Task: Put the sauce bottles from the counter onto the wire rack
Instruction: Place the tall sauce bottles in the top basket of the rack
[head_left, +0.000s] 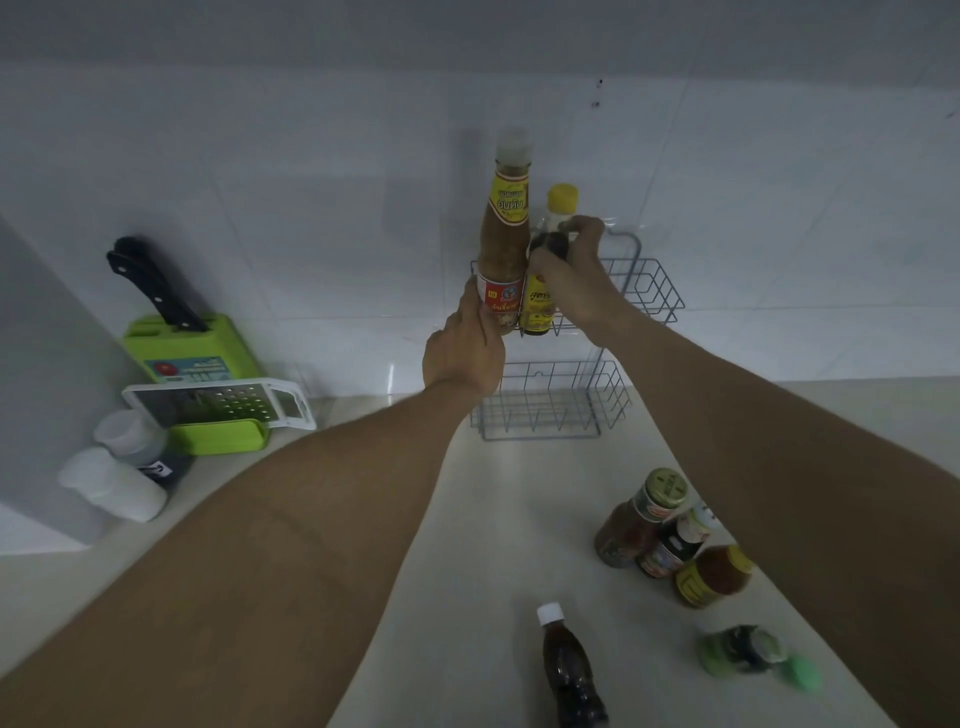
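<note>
A two-tier grey wire rack (652, 291) hangs on the white tiled wall. My left hand (465, 353) grips the base of a tall brown sauce bottle (506, 234) with a pale cap, standing in the upper basket's left end. My right hand (569, 260) is closed around the neck of a dark yellow-capped bottle (540, 306) right beside it, also in the upper basket. The lower basket (550, 400) is empty. On the counter stand three sauce bottles (670, 530) in a cluster, a dark white-capped bottle (569, 670), and a green-capped bottle (753, 654) lying down.
At the left, a green knife block (197, 353) holds a black-handled knife (150, 286). A white grater (218, 400) rests on it. Two white-capped containers (124, 467) stand beside a white wall panel. The beige counter (493, 519) runs toward the rack.
</note>
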